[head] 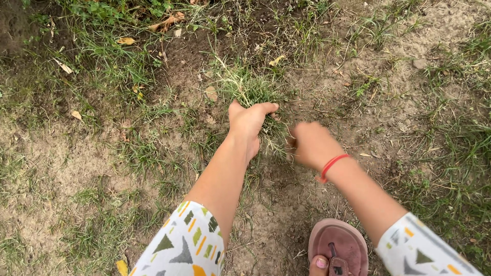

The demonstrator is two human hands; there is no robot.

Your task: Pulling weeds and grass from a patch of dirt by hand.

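Grass tuft (pixel 250 89) sits at frame center, clamped in the left hand (pixel 249 125); the right hand (pixel 312 145) is blurred, its grip unclear. Blades could snap, leaving roots, if only tips are gripped.

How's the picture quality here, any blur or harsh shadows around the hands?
Head view: soft, even daylight, with no hard shadows or glare on the ground. The right hand is smeared by motion blur; the left hand, gripping the grass tuft, is fairly sharp. The sandal at the bottom edge is cropped.
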